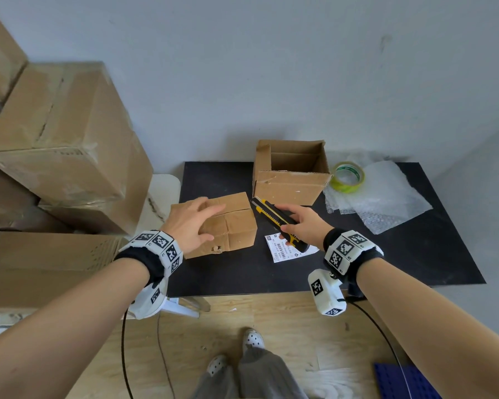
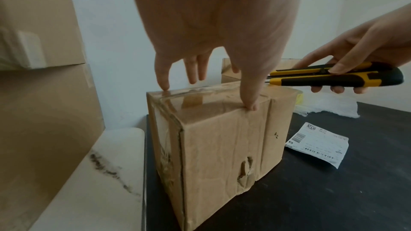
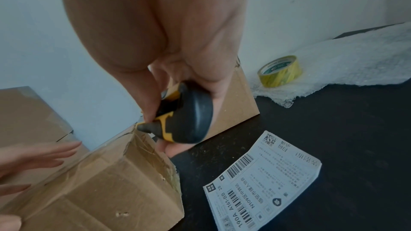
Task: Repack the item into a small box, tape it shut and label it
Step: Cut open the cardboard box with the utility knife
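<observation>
A small brown box (image 1: 234,226), sealed with clear tape, stands on the black table (image 1: 386,263). My left hand (image 1: 205,220) rests on its top with straight, spread fingers. In the left wrist view the thumb (image 2: 251,104) presses the near top edge of the box (image 2: 222,138). My right hand (image 1: 300,226) grips a yellow and black utility knife (image 1: 274,216), whose front end is by the box's far right top corner. An empty brown box (image 1: 288,182) with raised flaps stands behind. A printed label (image 1: 283,250) lies flat under my right hand. A yellow tape roll (image 1: 347,177) sits to the right.
Sheets of bubble wrap (image 1: 386,203) lie at the table's back right, partly under the tape roll. Large stacked cartons (image 1: 64,133) fill the left side, and a white marbled surface (image 1: 162,197) stands beside the table. Cables hang from my wrists over the wooden floor.
</observation>
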A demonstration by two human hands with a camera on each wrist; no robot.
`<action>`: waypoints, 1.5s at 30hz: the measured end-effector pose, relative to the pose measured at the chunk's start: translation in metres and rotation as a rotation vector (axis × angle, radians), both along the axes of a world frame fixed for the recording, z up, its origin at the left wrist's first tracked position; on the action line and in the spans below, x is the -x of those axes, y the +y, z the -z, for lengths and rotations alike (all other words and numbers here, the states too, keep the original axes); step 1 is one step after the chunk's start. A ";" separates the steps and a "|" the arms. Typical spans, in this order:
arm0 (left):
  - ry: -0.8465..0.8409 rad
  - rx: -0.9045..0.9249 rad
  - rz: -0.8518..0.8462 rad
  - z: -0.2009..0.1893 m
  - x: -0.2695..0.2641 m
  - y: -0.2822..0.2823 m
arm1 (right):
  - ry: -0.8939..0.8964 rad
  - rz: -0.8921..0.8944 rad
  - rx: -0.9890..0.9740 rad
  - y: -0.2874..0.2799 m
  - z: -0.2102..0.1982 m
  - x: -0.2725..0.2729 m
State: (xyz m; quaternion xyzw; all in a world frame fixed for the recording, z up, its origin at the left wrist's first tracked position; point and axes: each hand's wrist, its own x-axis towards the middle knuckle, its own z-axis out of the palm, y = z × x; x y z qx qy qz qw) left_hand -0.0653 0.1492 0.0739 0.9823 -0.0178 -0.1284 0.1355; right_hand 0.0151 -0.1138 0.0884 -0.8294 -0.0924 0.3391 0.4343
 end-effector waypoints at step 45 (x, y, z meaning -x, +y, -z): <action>0.183 -0.206 -0.144 -0.010 0.001 -0.019 | -0.010 0.075 0.018 -0.016 -0.010 0.038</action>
